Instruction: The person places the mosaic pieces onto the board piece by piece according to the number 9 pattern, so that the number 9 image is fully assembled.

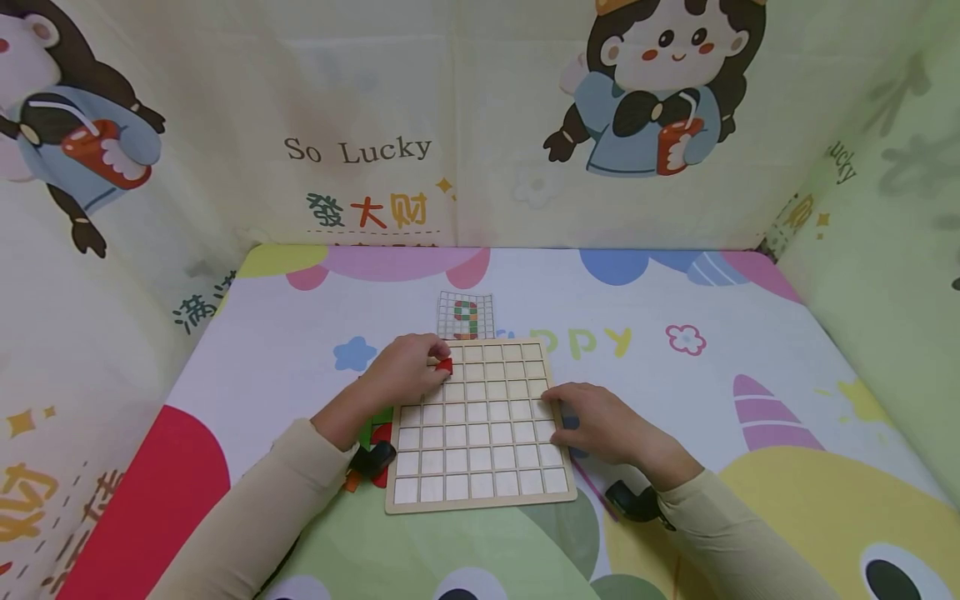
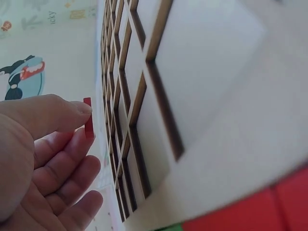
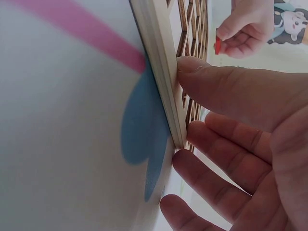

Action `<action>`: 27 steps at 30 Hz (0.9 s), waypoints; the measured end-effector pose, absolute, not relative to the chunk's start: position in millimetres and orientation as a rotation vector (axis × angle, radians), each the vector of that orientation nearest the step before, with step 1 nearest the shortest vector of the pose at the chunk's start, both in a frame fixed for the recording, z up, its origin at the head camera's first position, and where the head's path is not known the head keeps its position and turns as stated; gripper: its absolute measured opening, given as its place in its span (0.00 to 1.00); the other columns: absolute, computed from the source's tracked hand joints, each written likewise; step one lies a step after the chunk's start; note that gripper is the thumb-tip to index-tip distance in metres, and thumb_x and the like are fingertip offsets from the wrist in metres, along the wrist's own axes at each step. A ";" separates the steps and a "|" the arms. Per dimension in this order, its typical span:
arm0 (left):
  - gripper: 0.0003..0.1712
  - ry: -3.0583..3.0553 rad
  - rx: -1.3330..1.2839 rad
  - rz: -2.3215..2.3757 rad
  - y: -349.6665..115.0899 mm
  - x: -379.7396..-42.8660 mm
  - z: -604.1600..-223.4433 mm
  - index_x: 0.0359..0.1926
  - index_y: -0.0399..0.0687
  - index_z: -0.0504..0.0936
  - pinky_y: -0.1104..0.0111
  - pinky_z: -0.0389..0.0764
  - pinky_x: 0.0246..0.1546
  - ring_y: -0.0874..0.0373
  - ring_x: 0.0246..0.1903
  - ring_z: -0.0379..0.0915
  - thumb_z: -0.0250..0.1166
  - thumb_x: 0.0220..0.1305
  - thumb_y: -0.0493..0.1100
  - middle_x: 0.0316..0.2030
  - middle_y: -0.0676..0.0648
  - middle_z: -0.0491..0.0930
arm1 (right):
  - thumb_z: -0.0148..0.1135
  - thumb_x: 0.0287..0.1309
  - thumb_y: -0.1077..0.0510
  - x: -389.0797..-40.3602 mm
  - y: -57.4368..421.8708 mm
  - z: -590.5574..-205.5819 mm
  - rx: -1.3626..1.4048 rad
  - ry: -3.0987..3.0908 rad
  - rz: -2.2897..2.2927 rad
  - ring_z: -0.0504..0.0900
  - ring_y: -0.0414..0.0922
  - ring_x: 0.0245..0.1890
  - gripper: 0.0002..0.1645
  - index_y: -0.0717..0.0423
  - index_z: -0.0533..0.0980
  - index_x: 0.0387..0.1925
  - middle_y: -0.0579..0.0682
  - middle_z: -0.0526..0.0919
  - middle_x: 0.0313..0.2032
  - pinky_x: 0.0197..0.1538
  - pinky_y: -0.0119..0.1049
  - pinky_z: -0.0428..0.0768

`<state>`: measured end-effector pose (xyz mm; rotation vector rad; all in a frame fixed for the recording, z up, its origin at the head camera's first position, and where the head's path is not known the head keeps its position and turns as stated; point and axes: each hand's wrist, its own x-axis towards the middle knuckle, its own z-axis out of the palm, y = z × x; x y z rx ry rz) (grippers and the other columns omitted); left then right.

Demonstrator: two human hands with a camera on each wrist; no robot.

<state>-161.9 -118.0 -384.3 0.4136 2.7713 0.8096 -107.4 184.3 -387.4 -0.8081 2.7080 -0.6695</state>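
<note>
a left hand [image 1: 401, 372] pinches a red tile [image 1: 446, 367] at the upper left of a gridded board [image 1: 478, 460], a relaxed right hand [image 1: 606, 422] touching its right edge, work seemingly barely begun with no coloured tile seated in visible cells.

Left hand [image 1: 405, 369]: thumb and a finger pinched, remaining fingers loosely curled
Right hand [image 1: 603, 421]: thumb and fingers spread apart, relaxed
Left arm [image 1: 262, 508]: extended forward, angled inward
Right arm [image 1: 738, 529]: likewise, angled inward
</note>
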 end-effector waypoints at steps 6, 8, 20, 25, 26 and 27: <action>0.16 2.748 0.438 0.855 -114.0 -161.9 -382.8 0.51 0.40 0.81 0.57 0.79 0.53 0.48 0.52 0.77 0.68 0.64 0.41 0.49 0.43 0.82 | 0.72 0.55 0.60 -107.4 184.4 -388.2 -0.810 2.714 -0.668 0.77 0.58 0.57 0.28 0.63 0.76 0.57 0.57 0.80 0.54 0.60 0.54 0.73; 0.16 2.746 0.452 0.862 -112.9 -161.7 -382.7 0.51 0.39 0.81 0.57 0.79 0.54 0.48 0.52 0.77 0.68 0.65 0.41 0.49 0.43 0.83 | 0.72 0.55 0.60 -107.5 184.5 -388.2 -0.808 2.713 -0.668 0.77 0.58 0.57 0.28 0.63 0.76 0.57 0.57 0.80 0.54 0.60 0.53 0.72; 0.15 2.756 0.475 0.829 -108.0 -162.6 -384.9 0.50 0.39 0.81 0.58 0.79 0.53 0.50 0.49 0.78 0.68 0.65 0.41 0.47 0.43 0.83 | 0.72 0.55 0.60 -107.6 186.1 -388.2 -0.818 2.714 -0.660 0.77 0.58 0.56 0.28 0.63 0.76 0.57 0.57 0.81 0.54 0.59 0.54 0.73; 0.15 2.763 0.480 0.809 -106.5 -163.0 -386.7 0.50 0.39 0.81 0.58 0.78 0.53 0.51 0.49 0.78 0.68 0.64 0.40 0.47 0.44 0.83 | 0.72 0.54 0.60 -107.5 186.2 -388.5 -0.824 2.717 -0.659 0.77 0.57 0.56 0.28 0.63 0.76 0.56 0.57 0.81 0.54 0.60 0.54 0.73; 0.15 2.763 0.479 0.805 -106.2 -162.9 -386.7 0.50 0.39 0.81 0.58 0.78 0.53 0.51 0.49 0.78 0.68 0.64 0.40 0.47 0.44 0.83 | 0.72 0.54 0.60 -107.4 186.2 -388.6 -0.826 2.717 -0.659 0.77 0.57 0.57 0.28 0.63 0.76 0.56 0.57 0.81 0.54 0.60 0.54 0.73; 0.15 2.762 0.479 0.800 -105.9 -162.9 -387.0 0.50 0.39 0.81 0.58 0.78 0.54 0.51 0.49 0.77 0.68 0.64 0.40 0.48 0.44 0.83 | 0.72 0.54 0.61 -107.1 186.3 -388.5 -0.827 2.718 -0.659 0.77 0.57 0.57 0.28 0.63 0.76 0.56 0.57 0.81 0.54 0.60 0.54 0.73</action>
